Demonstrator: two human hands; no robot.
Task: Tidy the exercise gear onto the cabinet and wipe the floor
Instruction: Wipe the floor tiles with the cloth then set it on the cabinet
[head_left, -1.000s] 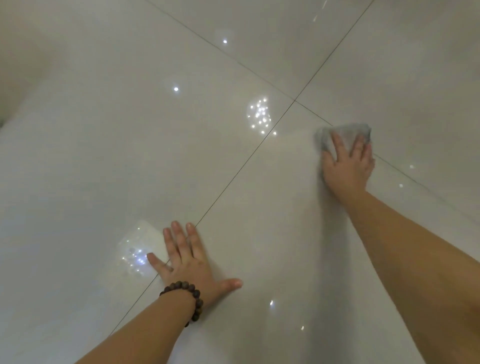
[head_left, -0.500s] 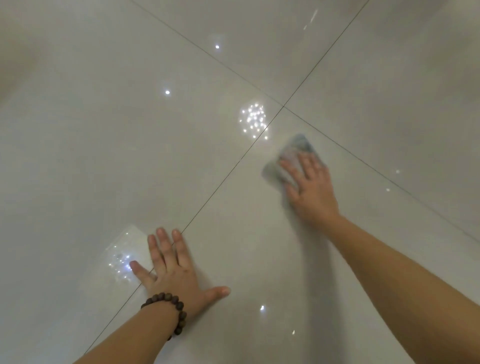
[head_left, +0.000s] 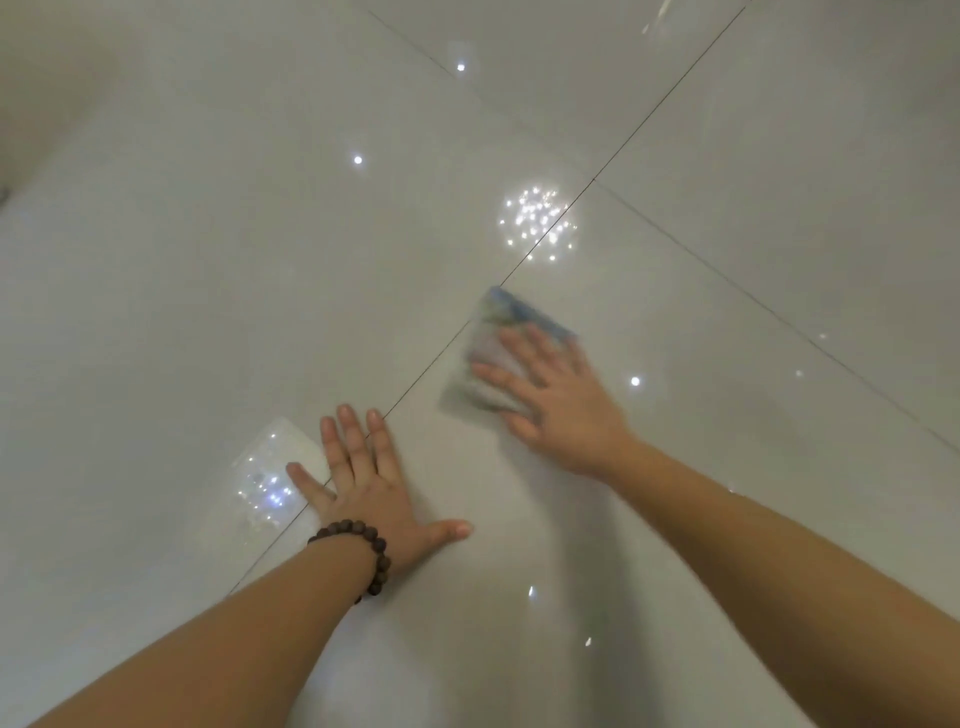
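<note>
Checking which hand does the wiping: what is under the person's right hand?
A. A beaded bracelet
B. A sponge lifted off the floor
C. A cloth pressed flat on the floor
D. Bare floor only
C: the right hand lies with straight fingers on the cloth, flat against the floor.

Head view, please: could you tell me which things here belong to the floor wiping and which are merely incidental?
In use:
cloth, pressed flat under the right hand
tiled floor
left hand, braced flat on the floor

Incidental:
bead bracelet on the left wrist
light reflections on the tiles
</note>
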